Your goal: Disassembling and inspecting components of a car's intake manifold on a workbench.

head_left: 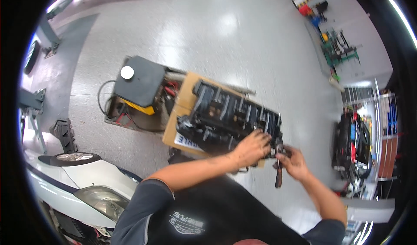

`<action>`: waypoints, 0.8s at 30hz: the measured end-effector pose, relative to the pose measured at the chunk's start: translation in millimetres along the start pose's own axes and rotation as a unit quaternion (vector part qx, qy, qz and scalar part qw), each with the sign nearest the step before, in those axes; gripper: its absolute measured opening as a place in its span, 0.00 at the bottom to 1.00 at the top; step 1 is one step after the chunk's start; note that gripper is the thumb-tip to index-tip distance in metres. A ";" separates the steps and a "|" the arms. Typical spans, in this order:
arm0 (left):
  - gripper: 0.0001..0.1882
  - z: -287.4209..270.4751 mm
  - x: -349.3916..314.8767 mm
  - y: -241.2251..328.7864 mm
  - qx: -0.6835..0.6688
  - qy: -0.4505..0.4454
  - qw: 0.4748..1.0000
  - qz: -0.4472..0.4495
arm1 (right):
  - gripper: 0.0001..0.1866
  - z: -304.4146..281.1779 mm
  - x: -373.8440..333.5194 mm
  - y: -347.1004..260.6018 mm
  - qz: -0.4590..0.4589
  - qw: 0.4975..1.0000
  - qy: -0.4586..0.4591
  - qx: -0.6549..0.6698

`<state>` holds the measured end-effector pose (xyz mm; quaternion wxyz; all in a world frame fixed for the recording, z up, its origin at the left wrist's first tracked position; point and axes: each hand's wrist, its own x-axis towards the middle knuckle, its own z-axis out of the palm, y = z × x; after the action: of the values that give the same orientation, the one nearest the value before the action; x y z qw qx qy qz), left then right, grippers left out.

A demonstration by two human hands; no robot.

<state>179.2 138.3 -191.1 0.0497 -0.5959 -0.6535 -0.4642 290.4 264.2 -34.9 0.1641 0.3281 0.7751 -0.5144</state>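
A black ribbed engine intake manifold [236,110] lies on a flat piece of cardboard [182,95], slanting down to the right. My left hand [254,148] is on its near right part, with bent fingers gripping the top. At its right end my right hand [295,162] is closed, thumb and fingers round the upper part of a brown-handled hand tool [278,178]. The tool's handle hangs down beside the hand, toward me. Its upper end meets the dark fittings at the manifold's end, where my fingers hide the contact.
Left of the cardboard, a dark grey box with a white cap [127,73] stands on a cart [114,121] with cables and red-handled tools. A white car's front [87,188] is at the lower left, near lift posts [45,32]. Green-framed equipment [341,49] stands at the right wall.
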 end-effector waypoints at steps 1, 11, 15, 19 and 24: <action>0.15 -6.3 1.5 1.6 0.005 -0.013 1.000 -0.005 | 0.26 -1.3 -2.3 2.0 0.002 0.999 -0.002 0.032; 0.20 3.3 -5.3 14.3 0.010 -0.059 0.998 0.010 | 0.22 -3.4 -9.7 44.8 0.025 0.995 0.021 0.093; 0.18 25.5 -7.4 -0.3 0.083 -0.044 0.995 0.029 | 0.16 -1.8 1.6 0.9 -0.037 0.856 0.032 -0.514; 0.17 -11.2 4.8 2.6 0.052 -0.012 0.998 0.015 | 0.06 -16.1 12.8 -23.7 -0.297 0.669 -0.007 -0.681; 0.11 -9.3 6.7 -1.1 0.049 0.060 0.997 0.025 | 0.13 -4.8 13.2 -34.0 -0.096 0.801 -0.029 -0.591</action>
<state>171.8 137.2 -182.4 0.1297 -0.5797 -0.6562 -0.4653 258.1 264.3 -17.3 0.2988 0.0765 0.9510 0.0204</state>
